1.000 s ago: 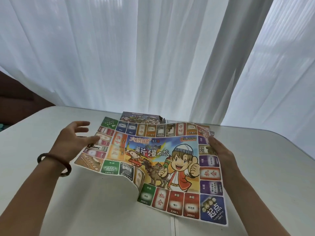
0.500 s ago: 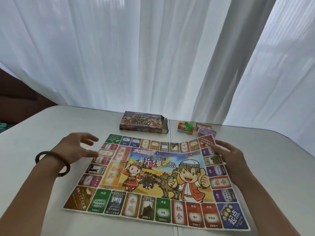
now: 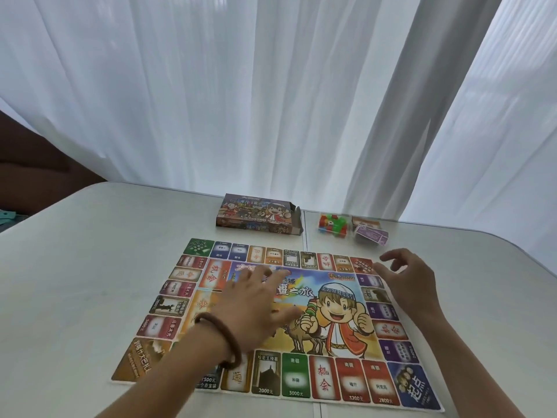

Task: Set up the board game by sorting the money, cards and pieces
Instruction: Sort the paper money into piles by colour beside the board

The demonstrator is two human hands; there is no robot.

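Observation:
A colourful paper game board [image 3: 328,342] lies flat on the white table [image 3: 90,282]. My left hand [image 3: 256,306], with a brown bead bracelet on its wrist, is spread flat over the board's centre, fingers straight. At the board's far right corner my right hand [image 3: 407,279] hovers with loosely bent fingers, holding nothing. Behind the board lies the open game box [image 3: 259,215]. To its right sit a clump of small coloured plastic pieces [image 3: 333,224] and a stack of purple paper money and cards [image 3: 369,235].
White curtains [image 3: 271,92] hang right behind the table's far edge. A seam [image 3: 305,233] runs down the table's middle. A dark brown piece of furniture [image 3: 36,176] stands at the far left. Bare tabletop lies left and right of the board.
The board went from half lifted and creased to lying flat. My left hand moved from the board's left edge onto its centre. My right hand shifted a little toward the far right corner.

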